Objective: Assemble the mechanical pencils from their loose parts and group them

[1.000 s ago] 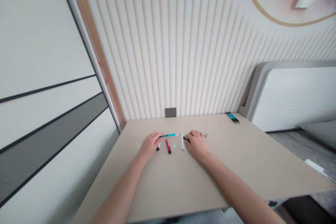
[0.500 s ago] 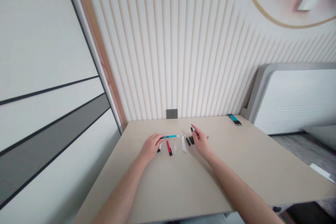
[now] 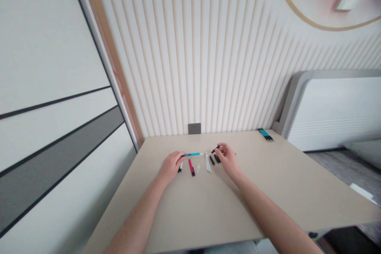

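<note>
My left hand point(image 3: 173, 163) is closed on the black end of a blue pen barrel point(image 3: 195, 154), which lies level with a thin white refill sticking out to the right. Between the fingertips of my right hand point(image 3: 227, 156) is a black pen grip point(image 3: 214, 149), its tip pointing left toward the refill's end, a small gap apart. Under my right hand lie several more black grips point(image 3: 212, 160). White refills point(image 3: 208, 163) rest in a row between the hands. Left of them are small white springs or clips point(image 3: 198, 168), too small to tell, and a red pen barrel point(image 3: 191, 166). A white-and-black barrel point(image 3: 180, 168) sits beside my left hand.
Several blue-and-black pens point(image 3: 266, 135) lie together at the table's back right corner. The beige table point(image 3: 184, 214) meets a ribbed wall with a dark socket point(image 3: 194, 128). A white cabinet point(image 3: 59, 166) stands at left, a bed headboard point(image 3: 336, 107) at right.
My right hand has turned the black grip from nearly upright to slanting left, bringing it nearer the refill's end. The right index finger has curled in. My left hand holds still.
</note>
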`<state>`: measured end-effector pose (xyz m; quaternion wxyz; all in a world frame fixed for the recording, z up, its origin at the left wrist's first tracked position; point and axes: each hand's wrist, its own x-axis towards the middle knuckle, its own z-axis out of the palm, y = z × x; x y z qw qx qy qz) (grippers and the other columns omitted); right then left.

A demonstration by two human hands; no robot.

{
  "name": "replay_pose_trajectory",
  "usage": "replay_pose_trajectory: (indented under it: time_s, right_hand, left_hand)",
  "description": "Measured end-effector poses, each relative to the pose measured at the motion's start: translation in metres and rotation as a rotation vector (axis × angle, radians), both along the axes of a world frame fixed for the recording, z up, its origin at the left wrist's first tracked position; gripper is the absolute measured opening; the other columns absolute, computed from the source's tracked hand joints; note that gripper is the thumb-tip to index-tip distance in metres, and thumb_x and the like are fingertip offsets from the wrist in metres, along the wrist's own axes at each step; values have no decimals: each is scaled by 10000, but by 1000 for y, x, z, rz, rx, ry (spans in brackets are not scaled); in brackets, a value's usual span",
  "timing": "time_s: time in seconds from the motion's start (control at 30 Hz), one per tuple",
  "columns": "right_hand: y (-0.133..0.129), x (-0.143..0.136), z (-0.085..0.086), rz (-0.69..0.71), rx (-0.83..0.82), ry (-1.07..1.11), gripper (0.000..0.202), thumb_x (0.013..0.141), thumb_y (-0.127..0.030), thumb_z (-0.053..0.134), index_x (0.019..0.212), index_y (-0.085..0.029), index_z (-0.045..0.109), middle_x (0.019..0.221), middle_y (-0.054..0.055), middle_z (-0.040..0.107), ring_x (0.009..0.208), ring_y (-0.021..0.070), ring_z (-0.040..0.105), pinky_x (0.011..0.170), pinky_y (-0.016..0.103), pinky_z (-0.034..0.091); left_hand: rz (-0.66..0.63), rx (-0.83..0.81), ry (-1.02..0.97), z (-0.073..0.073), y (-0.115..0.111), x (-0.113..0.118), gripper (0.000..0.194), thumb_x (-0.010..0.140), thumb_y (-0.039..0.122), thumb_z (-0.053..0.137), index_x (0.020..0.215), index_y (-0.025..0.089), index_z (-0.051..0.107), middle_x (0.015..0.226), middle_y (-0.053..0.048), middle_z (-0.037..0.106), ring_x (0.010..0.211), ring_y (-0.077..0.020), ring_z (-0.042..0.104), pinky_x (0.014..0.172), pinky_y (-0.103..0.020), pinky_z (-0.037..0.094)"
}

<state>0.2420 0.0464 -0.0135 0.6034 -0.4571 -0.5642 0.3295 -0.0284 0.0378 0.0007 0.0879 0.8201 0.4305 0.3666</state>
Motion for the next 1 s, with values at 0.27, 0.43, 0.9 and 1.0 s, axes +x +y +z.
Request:
replay_pose_trajectory:
  time_s: [0.27, 0.43, 0.9, 1.0]
  right_hand:
    - [-2, -5, -2, 87, -44, 97, 355, 778, -466, 662, 983, -210, 526, 638, -36, 584, 603, 143, 534, 574, 262, 383]
    - [-3, -6, -1, 182, -95, 194, 381, 727, -462, 711, 941, -217, 514, 642, -31, 614, 657, 170, 611, 600, 269, 414]
    - [-5, -7, -1, 283, -165, 189, 435, 722, -480, 719, 1016, -205, 557, 688, 1, 672, 674, 171, 617, 616, 268, 410]
    - [-6, -11, -3, 345, -169, 159, 373, 719, -470, 728, 937, -202, 587, 712, 7, 677, 679, 167, 615, 631, 270, 414]
  left_hand:
    - [7, -1, 10, 1, -1, 1, 216, 960, 294, 449, 1039, 210, 632, 998, -58, 684, 946, -207, 628, 863, -347, 486]
    - [6, 10, -10, 0, 0, 0, 214, 955, 284, 454, 1044, 207, 633, 996, -59, 685, 940, -204, 634, 850, -339, 496]
    - [-49, -3, 37, -2, 0, 1, 207, 958, 298, 469, 1037, 207, 637, 954, -51, 682, 910, -191, 622, 822, -310, 484]
    - [-68, 1, 65, -2, -1, 2, 211, 959, 311, 474, 1034, 205, 641, 952, -53, 685, 902, -192, 621, 821, -313, 478]
